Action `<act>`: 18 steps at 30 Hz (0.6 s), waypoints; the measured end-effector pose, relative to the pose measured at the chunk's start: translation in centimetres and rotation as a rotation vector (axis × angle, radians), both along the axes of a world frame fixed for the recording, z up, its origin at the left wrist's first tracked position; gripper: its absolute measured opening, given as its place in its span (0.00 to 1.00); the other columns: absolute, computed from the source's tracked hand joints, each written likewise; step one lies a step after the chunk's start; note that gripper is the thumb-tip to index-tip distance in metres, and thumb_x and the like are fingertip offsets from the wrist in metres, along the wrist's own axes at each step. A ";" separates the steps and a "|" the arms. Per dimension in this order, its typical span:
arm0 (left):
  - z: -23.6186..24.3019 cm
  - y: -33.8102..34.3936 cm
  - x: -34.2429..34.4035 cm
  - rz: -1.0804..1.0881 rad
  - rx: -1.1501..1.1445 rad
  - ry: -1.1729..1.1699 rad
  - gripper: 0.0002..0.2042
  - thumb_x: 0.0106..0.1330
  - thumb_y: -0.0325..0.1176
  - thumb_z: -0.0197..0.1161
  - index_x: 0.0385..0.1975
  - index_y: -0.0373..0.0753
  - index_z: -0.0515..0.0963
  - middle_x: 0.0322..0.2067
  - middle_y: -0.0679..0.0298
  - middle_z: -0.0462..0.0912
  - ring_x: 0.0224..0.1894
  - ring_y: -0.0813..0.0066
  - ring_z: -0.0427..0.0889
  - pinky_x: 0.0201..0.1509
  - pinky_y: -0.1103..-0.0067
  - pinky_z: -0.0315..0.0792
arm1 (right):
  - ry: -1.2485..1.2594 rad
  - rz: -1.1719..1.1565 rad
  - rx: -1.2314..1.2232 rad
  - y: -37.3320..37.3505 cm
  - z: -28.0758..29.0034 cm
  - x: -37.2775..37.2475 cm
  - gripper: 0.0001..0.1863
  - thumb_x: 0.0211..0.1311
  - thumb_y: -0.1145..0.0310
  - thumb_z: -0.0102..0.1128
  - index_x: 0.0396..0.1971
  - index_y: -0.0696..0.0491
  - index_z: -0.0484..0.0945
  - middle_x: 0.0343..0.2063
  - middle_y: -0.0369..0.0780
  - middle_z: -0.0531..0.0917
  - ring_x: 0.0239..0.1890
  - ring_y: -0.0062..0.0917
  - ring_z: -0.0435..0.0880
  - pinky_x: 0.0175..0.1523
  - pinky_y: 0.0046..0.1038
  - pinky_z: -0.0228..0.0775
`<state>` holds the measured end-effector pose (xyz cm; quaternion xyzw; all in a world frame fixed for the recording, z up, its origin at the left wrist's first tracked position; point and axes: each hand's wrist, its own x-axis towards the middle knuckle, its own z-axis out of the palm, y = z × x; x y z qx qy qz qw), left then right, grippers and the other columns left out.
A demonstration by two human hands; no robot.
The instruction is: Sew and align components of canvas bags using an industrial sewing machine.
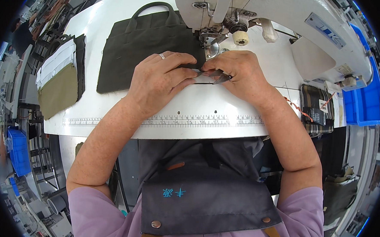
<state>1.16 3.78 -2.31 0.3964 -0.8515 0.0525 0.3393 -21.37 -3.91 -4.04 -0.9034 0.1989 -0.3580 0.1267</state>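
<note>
Left hand, head view: back of the hand up, silver ring on one finger, fingers bent and reaching right over the bag's lower right part; thumb hidden, cannot tell whether it grips.
Right hand: curled narrow, fingers closed on a small dark-edged piece beside the left fingertips; its full shape is partly hidden.
Bag: dark olive fabric panel with a rounded carry handle, lying flat on the white worktable, body left of the needle area, right edge close to the metal presser foot.
Machine: white industrial sewing machine, cream ribbed knob in front.
Machine badge: silver and blue rectangular plate with large lettering, set aslant on the arm.
Ruler: printed scale with black numerals along the table's near edge.
Apron: dark grey cloth, turquoise embroidered characters appearing upside down.
Right side: brown striped fabric bundle carrying a small white printed tag, print too small to read; blue plastic bin beyond.
Left side: stacked white and khaki cloth pieces.
</note>
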 end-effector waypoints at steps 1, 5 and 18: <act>-0.1 -0.1 -0.1 -0.002 -0.001 0.000 0.08 0.53 0.29 0.74 0.31 0.41 0.83 0.41 0.68 0.85 0.39 0.69 0.84 0.41 0.72 0.76 | 0.000 -0.002 -0.001 0.0 0.0 0.0 0.15 0.43 0.80 0.68 0.34 0.48 0.86 0.25 0.35 0.85 0.29 0.31 0.87 0.33 0.33 0.77; -0.8 -0.4 -0.1 -0.011 0.132 0.105 0.09 0.50 0.22 0.74 0.31 0.40 0.85 0.40 0.67 0.88 0.41 0.68 0.86 0.44 0.75 0.78 | -0.035 0.008 -0.007 0.1 -0.1 0.0 0.14 0.43 0.79 0.68 0.33 0.49 0.86 0.24 0.35 0.85 0.30 0.31 0.87 0.33 0.32 0.77; 0.1 0.0 0.0 -0.046 0.217 -0.038 0.14 0.50 0.18 0.69 0.37 0.40 0.84 0.45 0.65 0.88 0.47 0.66 0.86 0.58 0.67 0.76 | 0.131 0.062 -0.125 0.8 0.6 -0.4 0.11 0.41 0.78 0.70 0.29 0.53 0.84 0.30 0.36 0.88 0.33 0.30 0.89 0.36 0.29 0.81</act>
